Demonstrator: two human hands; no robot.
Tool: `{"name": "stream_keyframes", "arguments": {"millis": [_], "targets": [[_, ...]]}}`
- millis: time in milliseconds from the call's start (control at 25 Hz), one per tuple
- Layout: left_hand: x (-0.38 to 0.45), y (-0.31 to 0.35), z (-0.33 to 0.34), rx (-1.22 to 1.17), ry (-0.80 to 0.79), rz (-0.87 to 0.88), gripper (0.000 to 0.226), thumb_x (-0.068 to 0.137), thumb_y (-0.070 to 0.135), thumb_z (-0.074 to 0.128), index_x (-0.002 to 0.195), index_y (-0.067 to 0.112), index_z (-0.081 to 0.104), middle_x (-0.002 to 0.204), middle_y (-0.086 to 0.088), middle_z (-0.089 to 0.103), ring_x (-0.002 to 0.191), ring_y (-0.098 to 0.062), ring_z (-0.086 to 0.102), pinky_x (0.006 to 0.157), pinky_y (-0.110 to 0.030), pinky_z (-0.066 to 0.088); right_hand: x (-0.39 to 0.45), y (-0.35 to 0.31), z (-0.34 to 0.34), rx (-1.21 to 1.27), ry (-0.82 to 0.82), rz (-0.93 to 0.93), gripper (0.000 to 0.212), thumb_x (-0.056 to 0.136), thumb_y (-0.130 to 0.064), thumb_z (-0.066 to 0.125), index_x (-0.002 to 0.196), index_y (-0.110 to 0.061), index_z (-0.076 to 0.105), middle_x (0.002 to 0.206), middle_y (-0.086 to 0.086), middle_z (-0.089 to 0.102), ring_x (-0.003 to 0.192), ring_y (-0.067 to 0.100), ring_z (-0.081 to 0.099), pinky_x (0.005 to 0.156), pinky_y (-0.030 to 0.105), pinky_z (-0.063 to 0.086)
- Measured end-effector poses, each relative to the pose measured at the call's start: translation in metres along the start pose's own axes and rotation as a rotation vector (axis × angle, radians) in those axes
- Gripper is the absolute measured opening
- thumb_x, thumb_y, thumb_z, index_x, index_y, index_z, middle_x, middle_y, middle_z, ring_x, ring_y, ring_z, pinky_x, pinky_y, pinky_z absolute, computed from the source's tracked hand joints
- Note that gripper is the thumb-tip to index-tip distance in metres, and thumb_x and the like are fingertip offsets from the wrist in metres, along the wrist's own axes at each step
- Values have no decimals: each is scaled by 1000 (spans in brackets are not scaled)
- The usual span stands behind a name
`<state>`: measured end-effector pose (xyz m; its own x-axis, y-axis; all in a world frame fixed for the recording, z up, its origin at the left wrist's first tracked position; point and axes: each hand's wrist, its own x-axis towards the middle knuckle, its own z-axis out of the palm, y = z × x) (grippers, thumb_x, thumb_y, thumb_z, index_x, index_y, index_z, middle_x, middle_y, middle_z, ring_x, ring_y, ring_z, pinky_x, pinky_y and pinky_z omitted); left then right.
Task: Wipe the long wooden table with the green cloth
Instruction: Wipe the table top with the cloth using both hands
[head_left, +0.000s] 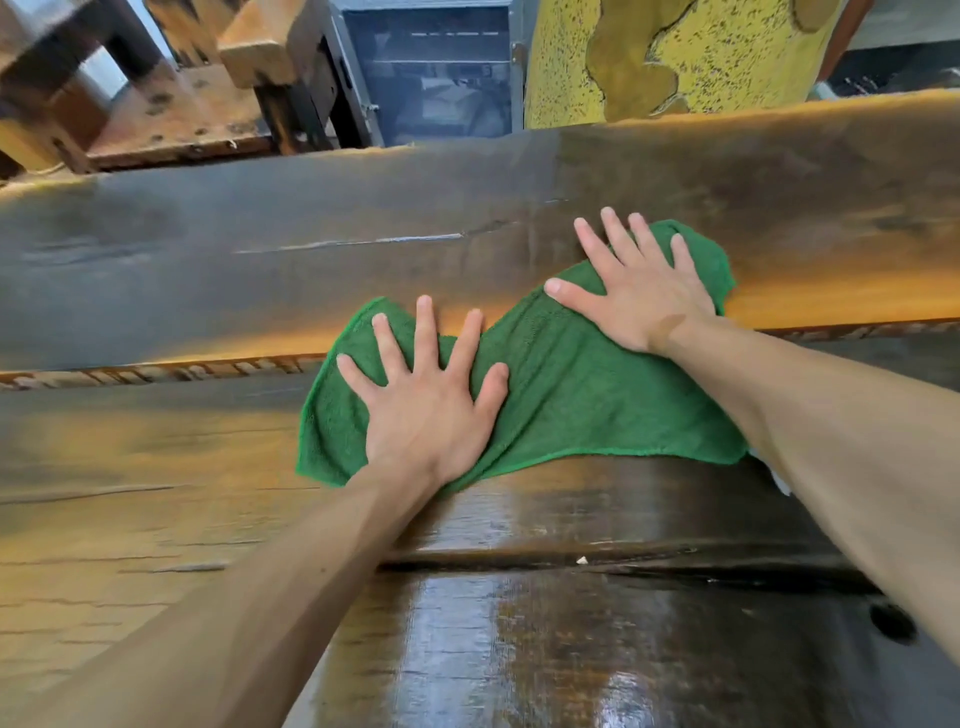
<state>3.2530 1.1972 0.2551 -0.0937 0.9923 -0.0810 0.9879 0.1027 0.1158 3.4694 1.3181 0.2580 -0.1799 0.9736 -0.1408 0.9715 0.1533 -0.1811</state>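
Note:
A green cloth (566, 384) lies spread on the long dark wooden table (208, 270), across a seam between two slabs. My left hand (426, 400) presses flat on the cloth's left part, fingers splayed. My right hand (634, 291) presses flat on the cloth's far right part, fingers spread too. Neither hand curls around the cloth; both palms rest on top of it. The cloth bunches slightly between the two hands.
The table's near surface (519, 649) shines as if wet. A dark round hole (892, 623) sits at the near right. Beyond the far edge stand wooden furniture (197, 104), a grey metal cabinet (436, 73) and a yellow spotted object (675, 57).

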Motion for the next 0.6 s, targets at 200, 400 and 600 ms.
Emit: {"name": "stream_keyframes", "arguments": {"millis": [200, 400, 600], "targets": [[110, 26, -5, 12, -47, -5, 71, 95, 76, 15, 158, 49, 2, 170, 2, -16, 153, -40, -18, 112, -76, -10, 61, 12, -6, 3, 53, 105, 90, 84, -88, 11, 158, -40, -8, 167, -9, -17, 153, 16, -16, 122, 53, -8], [205, 61, -5, 40, -27, 45, 69, 97, 72, 17, 159, 46, 4, 171, 1, -11, 154, -39, -14, 114, -74, -9, 121, 27, -11, -42, 115, 142, 81, 92, -79, 6, 160, -36, -4, 169, -4, -9, 155, 19, -8, 123, 55, -4], [265, 81, -7, 99, -8, 240, 75, 93, 68, 18, 161, 34, 17, 171, 3, 0, 157, -32, -3, 121, -64, 1, 152, 42, -15, -102, 163, 29, 61, 104, -55, 7, 161, -32, -1, 169, -4, -2, 155, 18, -2, 123, 54, 1]]}}
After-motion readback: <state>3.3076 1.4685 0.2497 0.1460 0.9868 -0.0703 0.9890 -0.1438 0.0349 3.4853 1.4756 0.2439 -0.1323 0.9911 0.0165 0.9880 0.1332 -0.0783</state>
